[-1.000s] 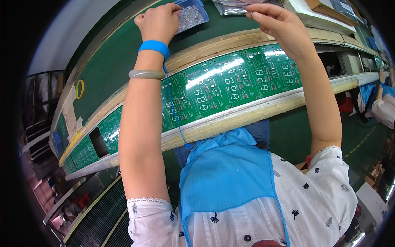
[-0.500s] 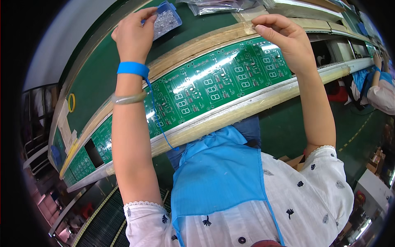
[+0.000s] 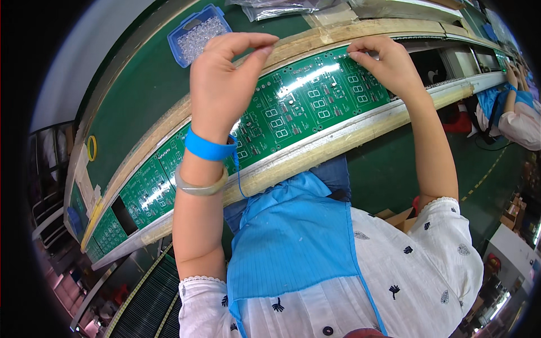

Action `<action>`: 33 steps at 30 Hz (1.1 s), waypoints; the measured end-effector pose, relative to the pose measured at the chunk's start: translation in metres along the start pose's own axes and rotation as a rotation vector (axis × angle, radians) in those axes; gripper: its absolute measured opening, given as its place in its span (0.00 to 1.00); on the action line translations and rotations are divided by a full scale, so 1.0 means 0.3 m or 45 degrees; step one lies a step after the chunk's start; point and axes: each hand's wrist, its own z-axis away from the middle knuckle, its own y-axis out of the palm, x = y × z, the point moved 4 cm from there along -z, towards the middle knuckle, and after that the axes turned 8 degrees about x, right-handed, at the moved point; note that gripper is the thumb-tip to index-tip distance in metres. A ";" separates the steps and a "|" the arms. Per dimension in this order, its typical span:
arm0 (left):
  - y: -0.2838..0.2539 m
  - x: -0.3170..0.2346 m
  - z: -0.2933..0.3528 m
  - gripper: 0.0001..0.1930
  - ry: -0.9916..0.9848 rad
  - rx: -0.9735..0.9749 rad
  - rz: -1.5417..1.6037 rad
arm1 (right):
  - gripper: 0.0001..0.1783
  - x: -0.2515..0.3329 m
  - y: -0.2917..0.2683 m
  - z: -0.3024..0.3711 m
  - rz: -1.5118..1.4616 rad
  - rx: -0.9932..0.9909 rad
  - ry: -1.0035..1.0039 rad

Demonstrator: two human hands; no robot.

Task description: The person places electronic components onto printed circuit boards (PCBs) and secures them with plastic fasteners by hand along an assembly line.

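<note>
Green circuit boards [image 3: 293, 115] lie in a row along a rail, printed with white digit outlines and dotted with small parts. Over the far edge of one board, my left hand [image 3: 222, 87] has thumb and index fingertips brought together; whatever they pinch is too small to make out. It wears a blue wrist strap [image 3: 209, 145] with a thin cord. My right hand [image 3: 391, 66] pinches at the far right part of that board, its fingertips close to the surface, and anything between them is hidden. Beyond my left hand sits a blue tray [image 3: 176, 49] of small clear parts.
A wooden strip [image 3: 304, 43] runs along the boards' far side, and a pale padded edge [image 3: 315, 153] along the near side. Plastic bags [image 3: 282, 8] lie at the back. A yellow ring [image 3: 92, 147] is at left. A co-worker's sleeve [image 3: 521, 127] shows at far right.
My left hand has moved from beside the blue tray toward me and right, over the board. My right hand has lowered slightly toward the board's far edge.
</note>
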 end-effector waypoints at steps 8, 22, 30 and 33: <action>0.046 -0.031 0.024 0.09 -0.054 0.055 0.110 | 0.09 0.034 0.028 0.003 0.179 -0.087 -0.228; 0.063 -0.012 0.050 0.09 -0.132 0.069 0.201 | 0.08 0.067 0.053 -0.016 0.287 -0.016 -0.095; 0.092 -0.018 0.048 0.09 -0.244 0.122 0.409 | 0.10 0.130 0.062 -0.007 0.440 -0.042 -0.006; 0.103 -0.023 0.044 0.09 -0.210 0.131 0.405 | 0.11 0.122 0.056 -0.001 0.425 -0.042 0.012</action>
